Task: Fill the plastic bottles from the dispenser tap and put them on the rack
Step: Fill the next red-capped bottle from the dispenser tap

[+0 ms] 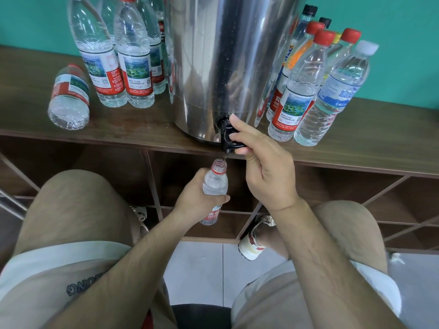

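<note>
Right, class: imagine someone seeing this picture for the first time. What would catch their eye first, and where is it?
The shiny steel dispenser stands centre on the wooden shelf, capped bottles crowded either side and one bottle lying on its side at far left. Below its front, the right hand grips the black tap while the left hand holds an uncapped bottle under the spout.

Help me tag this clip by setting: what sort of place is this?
Likely an indoor room used as a makeshift bottle-filling spot: a steel dispenser stands on a wooden rack against a teal wall, plastic bottles crowding both sides.
</note>
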`<state>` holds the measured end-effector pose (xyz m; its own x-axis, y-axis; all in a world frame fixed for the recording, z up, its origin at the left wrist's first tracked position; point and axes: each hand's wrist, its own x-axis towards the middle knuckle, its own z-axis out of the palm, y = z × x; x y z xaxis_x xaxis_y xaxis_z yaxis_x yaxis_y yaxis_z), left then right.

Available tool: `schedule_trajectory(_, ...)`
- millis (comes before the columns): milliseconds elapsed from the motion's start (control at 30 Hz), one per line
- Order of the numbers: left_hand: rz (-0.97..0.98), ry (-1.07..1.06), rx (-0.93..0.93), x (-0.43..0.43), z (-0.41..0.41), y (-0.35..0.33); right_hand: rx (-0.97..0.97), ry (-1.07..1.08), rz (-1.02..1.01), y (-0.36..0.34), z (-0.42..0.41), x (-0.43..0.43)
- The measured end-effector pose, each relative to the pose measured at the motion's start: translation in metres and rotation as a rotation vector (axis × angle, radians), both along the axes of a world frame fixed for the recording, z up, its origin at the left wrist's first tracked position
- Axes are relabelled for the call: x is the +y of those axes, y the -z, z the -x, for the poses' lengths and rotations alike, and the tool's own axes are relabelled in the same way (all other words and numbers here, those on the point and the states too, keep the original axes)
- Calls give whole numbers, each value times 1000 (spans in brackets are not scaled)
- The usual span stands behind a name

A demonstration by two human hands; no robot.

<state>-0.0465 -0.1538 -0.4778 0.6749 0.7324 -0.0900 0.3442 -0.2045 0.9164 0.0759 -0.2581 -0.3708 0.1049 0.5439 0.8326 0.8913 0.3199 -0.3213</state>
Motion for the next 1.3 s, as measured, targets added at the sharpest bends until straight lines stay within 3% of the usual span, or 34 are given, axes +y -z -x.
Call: schedule_trajectory(1300, 7, 4, -1, -4, 1, -4, 34, 45, 6, -3, 2, -1)
